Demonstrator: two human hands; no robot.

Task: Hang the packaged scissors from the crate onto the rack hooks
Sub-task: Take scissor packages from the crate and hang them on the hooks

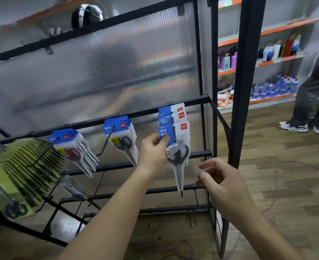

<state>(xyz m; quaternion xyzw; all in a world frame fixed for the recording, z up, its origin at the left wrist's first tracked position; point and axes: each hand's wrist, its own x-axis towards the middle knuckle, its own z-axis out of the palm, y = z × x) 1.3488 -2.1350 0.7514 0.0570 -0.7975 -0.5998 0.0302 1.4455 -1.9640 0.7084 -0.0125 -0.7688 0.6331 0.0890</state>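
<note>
**Head view, black wire rack [200,154] in a shop aisle.** Both forearms are cut off by the lower edge of the frame. The hook carrying the right-hand stack of blue-and-white packs [173,114] is hidden behind the cards. A dark line crosses the front card, but it cannot be told whether the hook passes through its hole. The far shelves [275,29] and the standing person [312,91] at the right edge are blurred, the person being cut off above the waist. The green packs [23,166] at the near left run out of frame.

The left hand [153,149] pinches the blue header card of the packaged scissors [179,156], with the thumb on the card's front and the fingers curled behind its left edge. This pack hangs upright at the front of the right-hand stack, blades pointing down. The right hand [224,179] holds nothing. Its fingers are loosely curled and slightly apart, just right of the pack's lower tip. Whether the fingertips touch the rack bar beside them cannot be told.

The left forearm rises steeply from the near centre with the wrist straight. The right forearm enters from the near right, the back of the hand facing the camera. Two further stacks [124,136] hang to the left, each with a long hook [106,141] projecting forward.
</note>
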